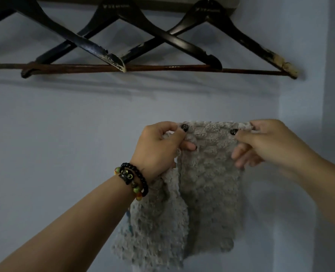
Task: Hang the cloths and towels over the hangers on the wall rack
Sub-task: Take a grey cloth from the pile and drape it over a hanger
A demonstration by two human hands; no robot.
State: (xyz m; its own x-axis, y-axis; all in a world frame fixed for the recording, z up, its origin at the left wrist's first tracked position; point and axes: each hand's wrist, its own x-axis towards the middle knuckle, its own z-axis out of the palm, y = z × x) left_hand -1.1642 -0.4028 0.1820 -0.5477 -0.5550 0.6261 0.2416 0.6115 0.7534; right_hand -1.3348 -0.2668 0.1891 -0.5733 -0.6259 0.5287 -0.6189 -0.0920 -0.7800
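Observation:
A fluffy grey towel hangs in front of the wall, stretched between both hands by its top edge. My left hand, with beaded bracelets on the wrist, pinches the top left corner. My right hand pinches the top right corner. Above them three black wooden hangers hang from the wall rack: the left one, the middle one and the right one. Their worn arms overlap, and brown crossbars run along the bottom. No cloth lies over any hanger.
The pale blue wall fills the background. A wall corner rises at the right. The dark rack strip runs along the top edge of the view.

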